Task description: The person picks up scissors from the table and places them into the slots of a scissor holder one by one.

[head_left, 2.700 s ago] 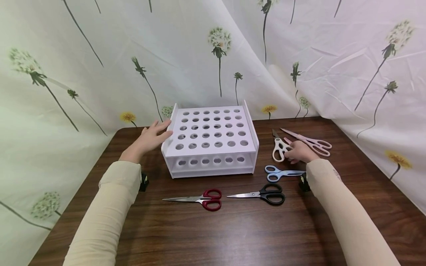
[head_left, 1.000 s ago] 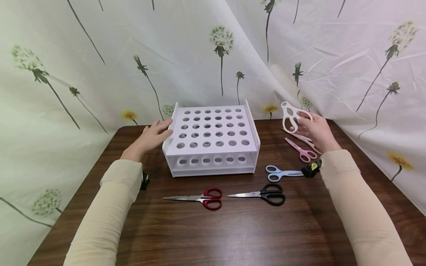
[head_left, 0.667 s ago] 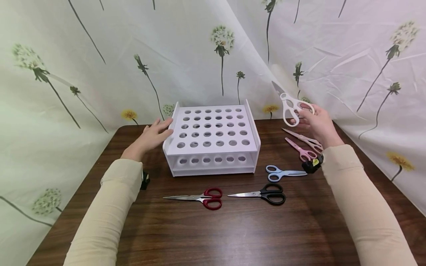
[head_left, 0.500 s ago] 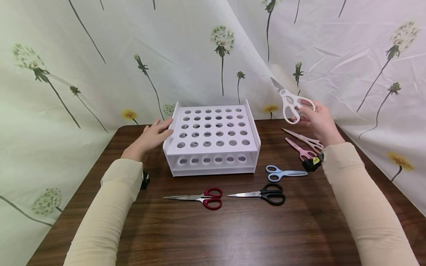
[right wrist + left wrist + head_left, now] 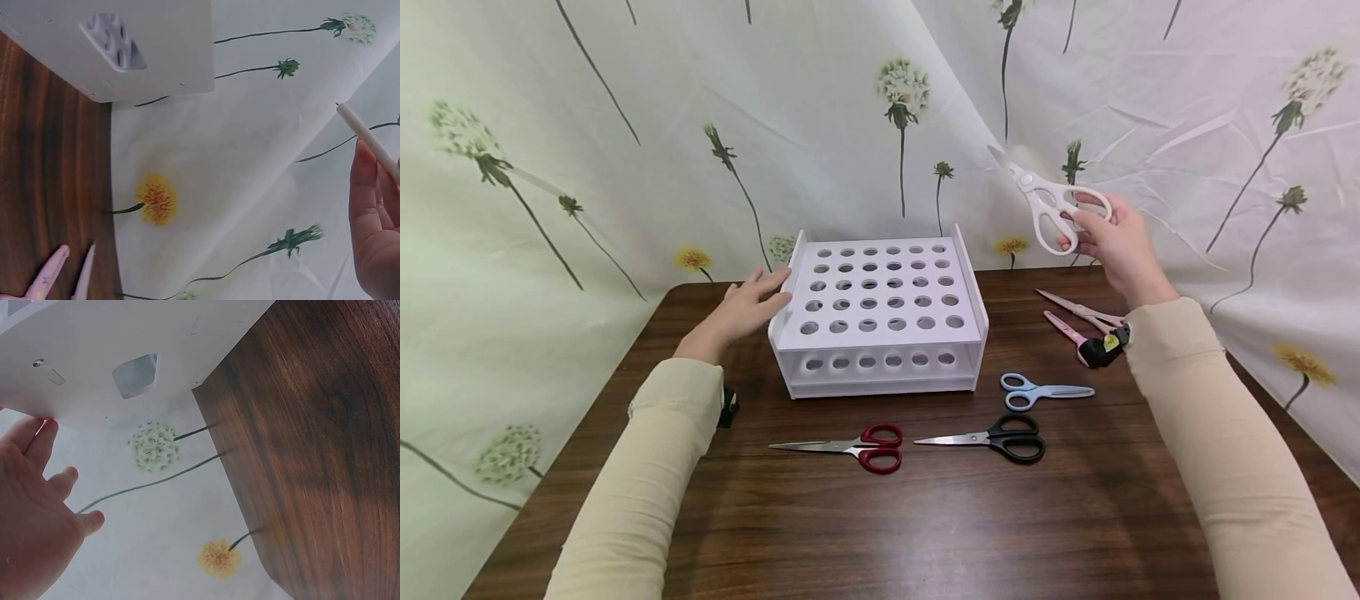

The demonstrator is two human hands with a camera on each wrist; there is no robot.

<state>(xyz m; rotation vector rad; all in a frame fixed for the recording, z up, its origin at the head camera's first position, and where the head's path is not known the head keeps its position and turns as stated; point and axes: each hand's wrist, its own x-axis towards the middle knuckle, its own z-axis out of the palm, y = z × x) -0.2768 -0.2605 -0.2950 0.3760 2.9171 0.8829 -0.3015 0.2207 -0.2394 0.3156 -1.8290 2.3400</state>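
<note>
A white rack (image 5: 880,387) with rows of round holes stands at the back middle of the table. My left hand (image 5: 737,312) reaches its left side panel, fingers extended, with fingertips against the panel edge in the left wrist view. Up in the air, right of the rack, my right hand (image 5: 1123,246) pinches white-handled scissors (image 5: 1027,180) by the handle loops. Their blades point up and to the left, toward the curtain. In the right wrist view only a thin white edge of the scissors (image 5: 365,134) shows, beside the fingers.
Red-handled scissors (image 5: 863,442) and black-handled scissors (image 5: 996,436) lie in front of the rack. To its right lie light-blue scissors (image 5: 1037,391), pink scissors (image 5: 1066,327) partly behind the wrist camera, and pale pink scissors (image 5: 1078,309). A flower-print curtain (image 5: 850,167) hangs behind the table.
My right hand has taken the white scissors from the table and raised them, lately moving further up with the blades swinging left. My left hand has stayed at the rack.
</note>
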